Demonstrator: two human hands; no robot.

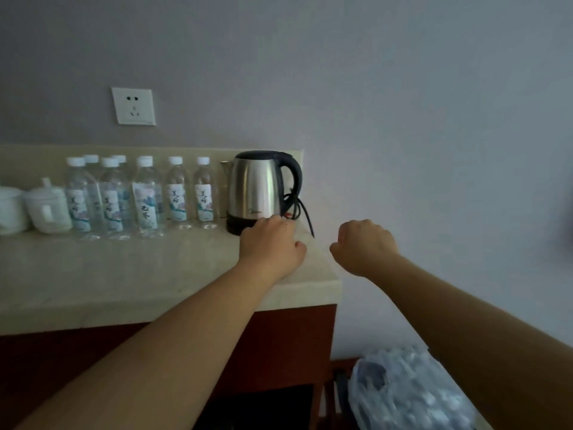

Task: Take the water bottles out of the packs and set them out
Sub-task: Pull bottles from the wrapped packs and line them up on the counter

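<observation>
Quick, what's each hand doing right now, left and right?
Left hand: curled beside the kettle, grip cannot be told.
Right hand: closed fist, holding nothing.

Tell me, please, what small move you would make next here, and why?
Probably lower the right hand to the wrapped pack down at the right and reach for another bottle. That hand is curled on nothing in the air, the bottles already stand on the counter beside the kettle, and the pack, though blurred, seems to hold more.
</observation>
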